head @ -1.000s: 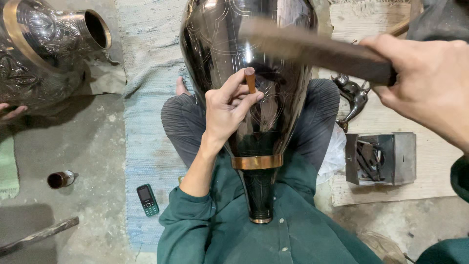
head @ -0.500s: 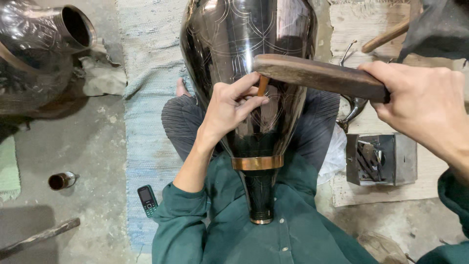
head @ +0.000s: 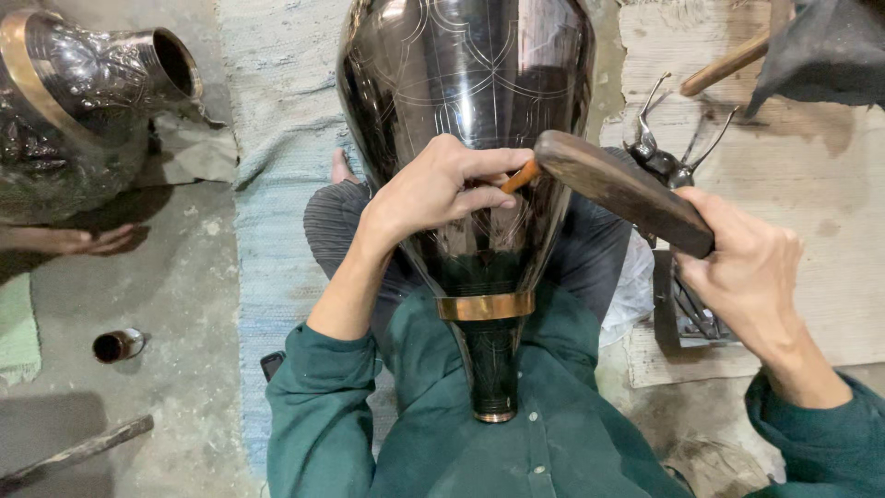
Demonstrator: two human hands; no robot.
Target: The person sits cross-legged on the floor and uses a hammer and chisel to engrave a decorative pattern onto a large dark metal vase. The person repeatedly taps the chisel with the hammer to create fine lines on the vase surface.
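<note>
Mallet [head: 619,189] lower than before, head now touching chisel [head: 519,177] | left hand [head: 433,189] pinches chisel on dark vase [head: 466,111] | right hand [head: 747,272] grips mallet handle.

A bare grey concrete floor [head: 175,304] is seen, dusty and scuffed. A pale blue woven mat [head: 277,157] is spread over it, and worn wooden boards [head: 811,212] are laid right of the mat.
</note>
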